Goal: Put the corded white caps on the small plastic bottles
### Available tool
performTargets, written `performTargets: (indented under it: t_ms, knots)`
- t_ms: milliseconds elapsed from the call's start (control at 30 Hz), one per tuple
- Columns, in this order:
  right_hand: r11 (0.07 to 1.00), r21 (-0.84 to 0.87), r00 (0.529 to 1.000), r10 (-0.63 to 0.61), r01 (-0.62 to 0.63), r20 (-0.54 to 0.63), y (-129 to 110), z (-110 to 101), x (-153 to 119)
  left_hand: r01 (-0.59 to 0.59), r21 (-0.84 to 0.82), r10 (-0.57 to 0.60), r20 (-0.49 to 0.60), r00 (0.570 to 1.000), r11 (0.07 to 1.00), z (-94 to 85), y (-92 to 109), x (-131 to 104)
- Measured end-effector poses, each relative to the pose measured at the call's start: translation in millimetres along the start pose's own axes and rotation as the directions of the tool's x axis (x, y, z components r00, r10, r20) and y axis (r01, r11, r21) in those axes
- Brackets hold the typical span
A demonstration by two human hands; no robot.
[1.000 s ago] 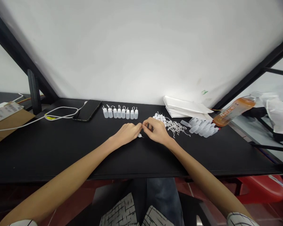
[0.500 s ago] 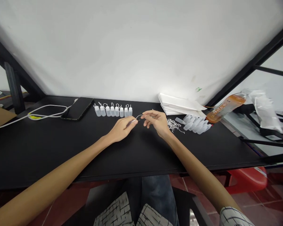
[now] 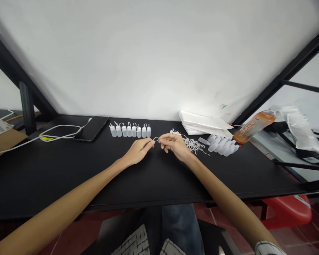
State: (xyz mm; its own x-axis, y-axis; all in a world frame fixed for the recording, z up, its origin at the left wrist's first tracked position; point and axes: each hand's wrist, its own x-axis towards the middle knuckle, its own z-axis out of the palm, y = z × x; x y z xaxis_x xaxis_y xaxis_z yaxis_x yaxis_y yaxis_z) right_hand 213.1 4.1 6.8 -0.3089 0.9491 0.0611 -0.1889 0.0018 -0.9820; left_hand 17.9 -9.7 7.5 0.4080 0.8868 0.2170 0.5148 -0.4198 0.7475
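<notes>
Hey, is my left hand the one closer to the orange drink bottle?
No, the right hand is closer to the orange drink bottle, while the left hand is on the side toward the phone.

On the counter [image 3: 138,180], a row of bottles [image 3: 129,131] is stood upright toward the back, with a phone [image 3: 92,129] laid to their left. A looped cable [image 3: 61,136] is spread further left, its end brought beside the phone; a box [image 3: 5,140] is set at the far left. Right of the row, a pile of cords [image 3: 194,145] is strewn in front of stacked sheets [image 3: 204,123]. Further right, more bottles [image 3: 223,145] are laid together, and a drink bottle [image 3: 254,126] is tilted just beyond them.
</notes>
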Motion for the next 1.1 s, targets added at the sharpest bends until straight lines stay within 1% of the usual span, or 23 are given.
performTargets:
  t_ms: [133,433,733,933,1100]
  knots:
    - [1.0,-0.016,0.999,-0.008,0.009,0.035,2.8,-2.4,2.1,-0.009,0.026,0.009,0.003,1.0,1.0,1.8,0.0,-0.4]
    - [1.0,-0.016,0.999,0.005,-0.004,0.032,0.4,-0.3,0.7,-0.039,0.024,0.039,-0.001,0.999,0.999,4.7,-3.4,-2.0]
    - [1.0,-0.015,0.998,0.004,-0.003,0.055,2.1,-0.4,0.7,-0.023,-0.006,0.023,0.0,1.0,1.0,4.0,-3.2,-1.7]
    - [0.996,-0.065,0.996,-0.051,0.055,0.067,3.8,-0.4,0.1,-0.018,0.009,0.018,0.004,1.0,1.0,4.9,-2.9,-1.4]
    - [0.987,-0.118,0.993,-0.1,0.106,0.057,4.8,4.2,-1.1,0.026,-0.06,-0.026,0.006,1.0,0.998,5.0,-1.0,-1.7]
